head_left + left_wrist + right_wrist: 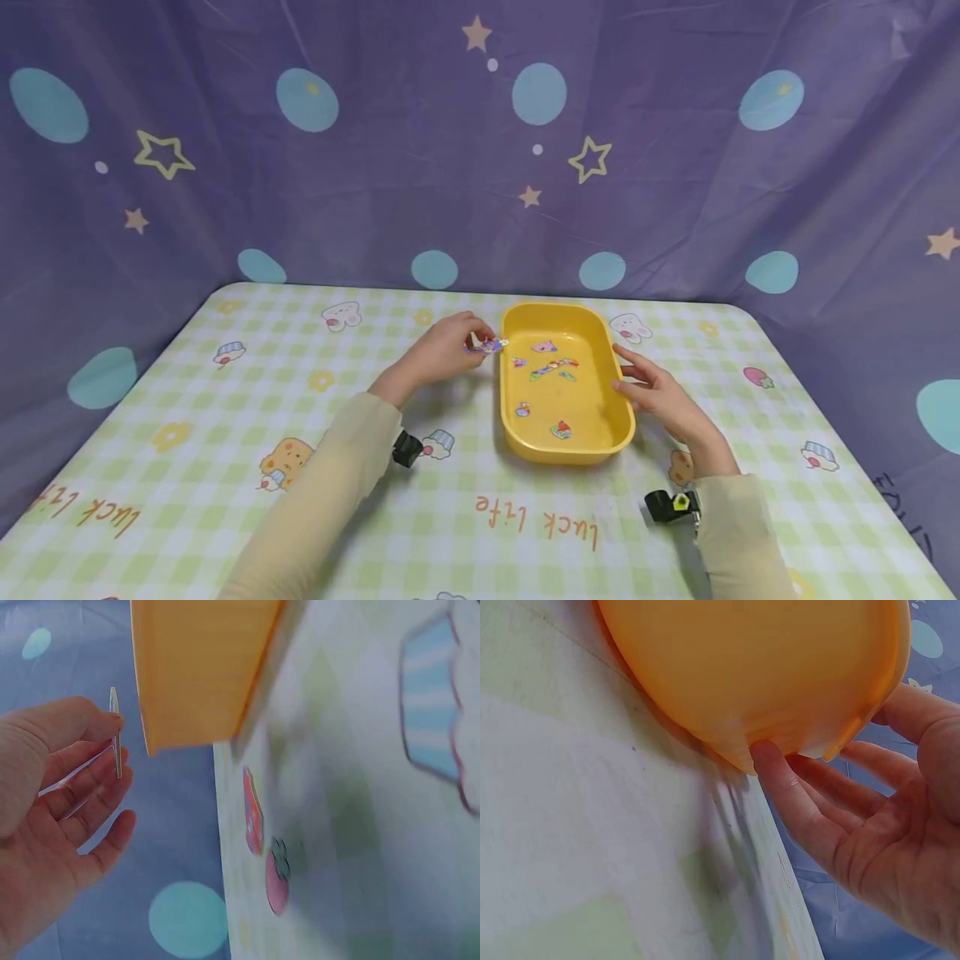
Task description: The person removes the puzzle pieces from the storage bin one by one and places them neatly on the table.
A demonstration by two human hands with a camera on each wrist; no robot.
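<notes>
My left hand point(447, 346) pinches a thin, flat, multicoloured cutout piece point(489, 345) between thumb and fingers, at the left rim of a yellow tray point(567, 457). Edge-on, the same cutout piece point(116, 735) shows as a narrow strip in the left wrist view, with the other fingers spread loosely below it. Several small printed cutouts point(555, 368) lie scattered on the tray's floor. My right hand point(663, 400) is at the tray's right side, fingertips touching the outer wall. In the right wrist view its fingers point(795, 799) are extended against the tray.
A green-and-white checked cloth with printed figures covers the table point(420, 533). Beside the tray, the left wrist view shows a small red-and-blue flat shape point(253, 814) on the tabletop. A purple curtain point(450, 167) with stars and dots hangs behind the table's far edge.
</notes>
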